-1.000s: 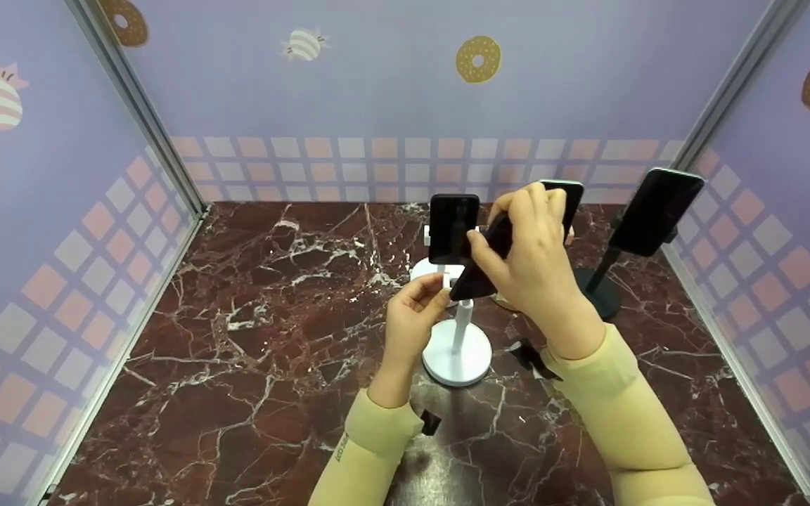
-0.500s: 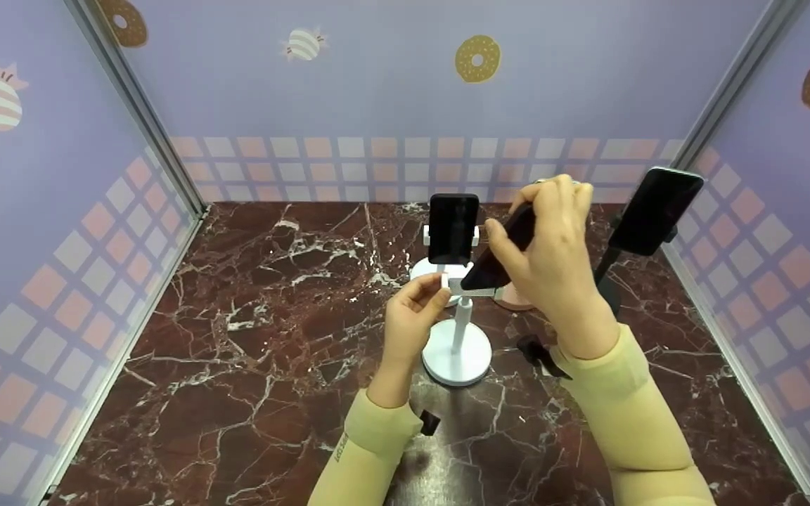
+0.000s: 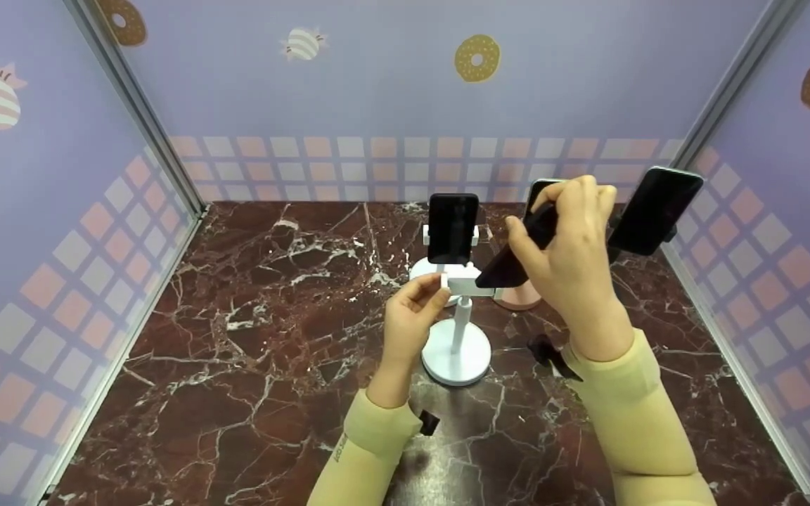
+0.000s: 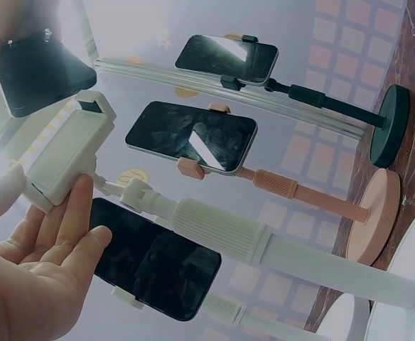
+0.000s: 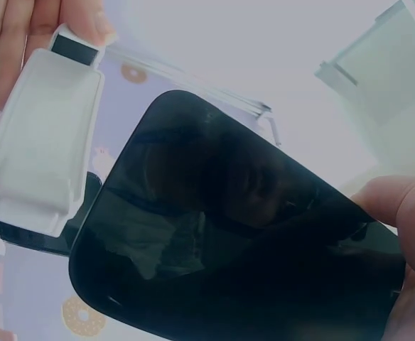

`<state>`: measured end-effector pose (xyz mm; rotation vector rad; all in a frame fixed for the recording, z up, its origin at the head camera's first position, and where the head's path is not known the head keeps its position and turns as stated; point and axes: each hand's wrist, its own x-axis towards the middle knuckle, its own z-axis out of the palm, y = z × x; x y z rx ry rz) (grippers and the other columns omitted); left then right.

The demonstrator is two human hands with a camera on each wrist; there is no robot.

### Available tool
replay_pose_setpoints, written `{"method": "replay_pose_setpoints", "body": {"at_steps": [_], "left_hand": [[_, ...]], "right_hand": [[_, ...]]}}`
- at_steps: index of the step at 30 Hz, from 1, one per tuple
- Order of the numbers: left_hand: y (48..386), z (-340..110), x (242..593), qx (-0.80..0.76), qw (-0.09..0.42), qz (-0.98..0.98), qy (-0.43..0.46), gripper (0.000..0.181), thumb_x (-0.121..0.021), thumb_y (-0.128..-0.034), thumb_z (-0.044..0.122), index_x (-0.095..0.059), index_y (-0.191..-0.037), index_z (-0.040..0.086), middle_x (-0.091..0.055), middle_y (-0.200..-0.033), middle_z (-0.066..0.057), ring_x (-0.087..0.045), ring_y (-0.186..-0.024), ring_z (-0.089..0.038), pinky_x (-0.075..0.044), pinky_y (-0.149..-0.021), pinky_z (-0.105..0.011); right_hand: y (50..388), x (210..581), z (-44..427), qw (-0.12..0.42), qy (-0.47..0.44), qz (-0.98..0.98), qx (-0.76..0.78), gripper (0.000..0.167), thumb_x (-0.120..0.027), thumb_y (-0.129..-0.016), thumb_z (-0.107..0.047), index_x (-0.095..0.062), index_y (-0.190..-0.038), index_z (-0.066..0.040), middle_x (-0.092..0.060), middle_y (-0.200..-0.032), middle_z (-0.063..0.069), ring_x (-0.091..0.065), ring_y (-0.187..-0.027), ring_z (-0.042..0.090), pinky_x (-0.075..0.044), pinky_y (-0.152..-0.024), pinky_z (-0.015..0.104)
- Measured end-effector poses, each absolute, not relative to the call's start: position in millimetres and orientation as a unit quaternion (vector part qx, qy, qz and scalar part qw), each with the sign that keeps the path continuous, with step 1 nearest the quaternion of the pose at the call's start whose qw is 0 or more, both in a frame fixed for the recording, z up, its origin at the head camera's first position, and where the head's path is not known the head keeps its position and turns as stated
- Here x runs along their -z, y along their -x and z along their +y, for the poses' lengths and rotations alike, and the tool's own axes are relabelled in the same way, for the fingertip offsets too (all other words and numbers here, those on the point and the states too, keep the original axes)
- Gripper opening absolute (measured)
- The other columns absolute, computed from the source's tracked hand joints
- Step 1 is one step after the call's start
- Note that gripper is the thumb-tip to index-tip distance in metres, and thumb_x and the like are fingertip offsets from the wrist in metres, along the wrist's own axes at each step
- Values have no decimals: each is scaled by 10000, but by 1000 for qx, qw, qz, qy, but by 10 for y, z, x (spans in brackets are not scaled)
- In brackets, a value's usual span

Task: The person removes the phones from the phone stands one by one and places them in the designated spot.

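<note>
A white phone stand (image 3: 455, 353) stands on the table, its white clamp (image 3: 465, 283) bearing no phone. My left hand (image 3: 412, 320) pinches the clamp's left end between thumb and fingers. In my right hand (image 3: 574, 260) a dark phone (image 3: 507, 267) is gripped by its upper part, tilted, with its lower end close to the clamp in the head view. The right wrist view shows that phone (image 5: 229, 227) and the white clamp (image 5: 44, 142) apart. From the left wrist the clamp (image 4: 65, 153) lies between the left hand (image 4: 44, 270) and the held phone (image 4: 44, 71).
Behind, a white stand holds a black phone (image 3: 453, 228). A pink stand (image 3: 517, 298) with a phone (image 4: 193, 136) is partly hidden behind my right hand. At the right, a dark green stand (image 4: 390, 126) carries another phone (image 3: 656, 211). Patterned panels (image 3: 377, 77) enclose the marble table.
My right hand has moved to the right with the phone, drawing it away from the clamp and uncovering the clamp's face. The left hand has stayed at the clamp's left end.
</note>
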<state>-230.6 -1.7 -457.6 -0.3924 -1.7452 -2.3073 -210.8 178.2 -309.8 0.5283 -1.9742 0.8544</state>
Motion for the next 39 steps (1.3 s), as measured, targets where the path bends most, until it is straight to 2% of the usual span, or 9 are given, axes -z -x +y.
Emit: {"method": "replay_pose_setpoints", "body": {"at_steps": [10,18,23,29,35,39], "left_hand": [[2304,-49,4611,783,113,-595,144,398,-758,-932,92,-636,-1198,-177,-700,-1135,-288,-695,-949,-64,-577,-814,-187],[2311,-42,4639,781,108,-599,139,373,-752,-928,59,-638,-1192,-178,-695,-1139,-312,-695,-944,-63,-594,-843,-211],[2297,-51,4664,777,91,-606,145,460,-805,-889,118,-635,-1205,-171,-700,-1118,-307,-697,-914,-71,-621,-801,-256],[2336,-50,4718,773,78,-613,141,486,-831,-853,86,-632,-1223,-159,-689,-1164,-320,-707,-946,-99,-634,-800,-296],[2416,-47,4837,775,67,-612,141,519,-833,-854,107,-616,-1238,-168,-672,-1205,-337,-725,-1044,-236,-635,-842,-316],[2486,-32,4948,763,62,-630,132,480,-803,-876,48,-613,-1264,-162,-656,-1256,-344,-693,-1155,-374,-610,-940,-331]], "right_hand": [[2085,3166,1925,456,-191,-796,-350,293,-707,-867,-131,-514,-956,70,-441,-901,233,-297,-940,387,-208,-930,373],[2072,3254,2020,454,-172,-803,-346,289,-705,-858,-119,-513,-955,74,-436,-915,238,-286,-953,381,-199,-928,369],[2082,3323,2062,453,-174,-805,-340,271,-707,-846,-78,-509,-947,77,-429,-899,238,-288,-938,385,-191,-928,364],[2079,3430,2115,445,-168,-813,-335,260,-714,-840,-39,-507,-950,75,-437,-905,241,-293,-935,386,-194,-933,370],[2064,3565,2160,430,-151,-827,-330,260,-726,-835,6,-511,-960,81,-443,-921,236,-278,-936,368,-198,-896,385],[2073,3690,2183,421,-144,-835,-324,274,-730,-834,-1,-509,-972,82,-455,-931,240,-289,-932,383,-226,-870,414]]}}
